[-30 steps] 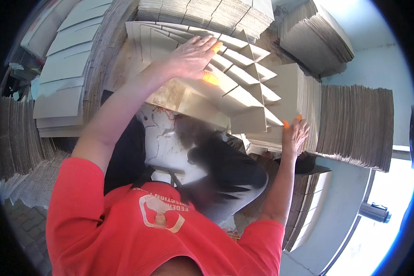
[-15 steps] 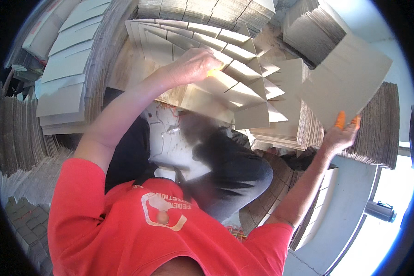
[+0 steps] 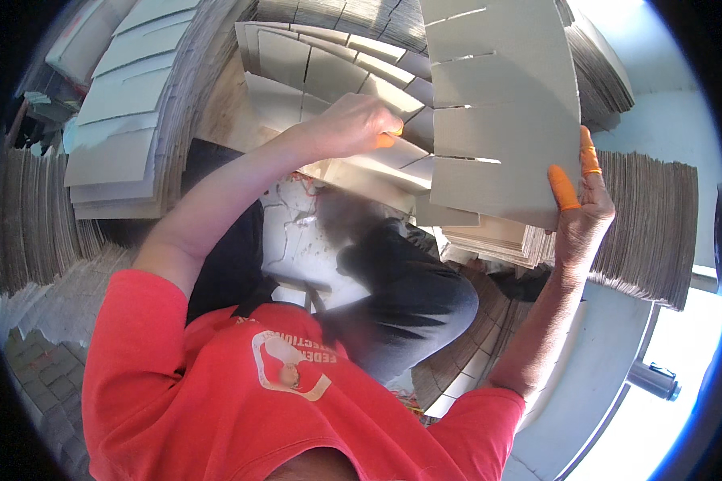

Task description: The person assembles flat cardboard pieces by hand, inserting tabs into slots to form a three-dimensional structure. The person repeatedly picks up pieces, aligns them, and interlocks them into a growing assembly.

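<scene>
My right hand grips the lower right corner of a slotted cardboard divider strip. Orange finger covers sit on its thumb and a finger, and the strip stands with its slots facing left. Over the partly joined cardboard partition, my left hand is closed, its covered fingertips pinching the partition's strips near the middle. Several lengthwise strips of the partition fan out toward the upper left. The held strip hides the partition's right end.
Stacked slotted strips stand at the left, with another stack behind the partition. More cardboard piles rise at the right, and a low pile lies under the held strip. My bent leg is below the work.
My right hand has swung the cardboard strip left and turned it upright, over the right end of the partition. My left hand has shifted slightly right, still pinching the partition.
</scene>
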Demonstrator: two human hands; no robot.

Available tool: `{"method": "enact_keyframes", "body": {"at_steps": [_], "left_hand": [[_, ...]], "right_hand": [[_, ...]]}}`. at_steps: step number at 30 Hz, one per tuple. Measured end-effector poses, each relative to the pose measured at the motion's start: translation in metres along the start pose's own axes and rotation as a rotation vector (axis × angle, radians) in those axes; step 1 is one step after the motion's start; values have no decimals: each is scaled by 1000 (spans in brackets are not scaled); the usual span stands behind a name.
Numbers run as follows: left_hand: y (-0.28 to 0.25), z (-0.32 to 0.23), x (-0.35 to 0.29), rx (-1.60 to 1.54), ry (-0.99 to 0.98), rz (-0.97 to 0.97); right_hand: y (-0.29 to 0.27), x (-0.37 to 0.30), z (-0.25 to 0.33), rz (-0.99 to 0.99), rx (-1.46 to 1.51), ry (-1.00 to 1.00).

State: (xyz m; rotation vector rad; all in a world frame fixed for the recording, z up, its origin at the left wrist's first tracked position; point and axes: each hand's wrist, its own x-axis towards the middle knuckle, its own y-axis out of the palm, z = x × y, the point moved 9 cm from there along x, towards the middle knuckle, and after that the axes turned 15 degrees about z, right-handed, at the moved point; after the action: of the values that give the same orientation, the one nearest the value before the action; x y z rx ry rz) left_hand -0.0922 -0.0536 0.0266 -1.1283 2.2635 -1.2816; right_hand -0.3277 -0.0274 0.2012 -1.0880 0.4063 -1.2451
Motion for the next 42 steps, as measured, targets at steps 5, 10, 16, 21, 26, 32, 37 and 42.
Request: {"method": "enact_keyframes", "body": {"at_steps": [5,10,16,21,26,32,37,42], "left_hand": [[1,2,1,10,-1,7],[-13,-2,7,31,36,-68],[-49,25,14,470,61,-379],[-39,41,21,192,-68,-131],[-34,36,16,190,-75,-121],[-74,53,23,159,-90,-291],[-100,88,59,339,-237,-269],[-83,114,84,354,-289,-85]], "right_hand": [[20,3,4,83,-75,99],[25,0,1,57,-62,11],[34,1,4,100,-116,-21],[31,5,7,113,21,44],[46,-2,11,71,-295,-202],[47,2,0,161,96,46],[48,3,4,199,-94,-64],[45,12,11,262,54,14]]}}
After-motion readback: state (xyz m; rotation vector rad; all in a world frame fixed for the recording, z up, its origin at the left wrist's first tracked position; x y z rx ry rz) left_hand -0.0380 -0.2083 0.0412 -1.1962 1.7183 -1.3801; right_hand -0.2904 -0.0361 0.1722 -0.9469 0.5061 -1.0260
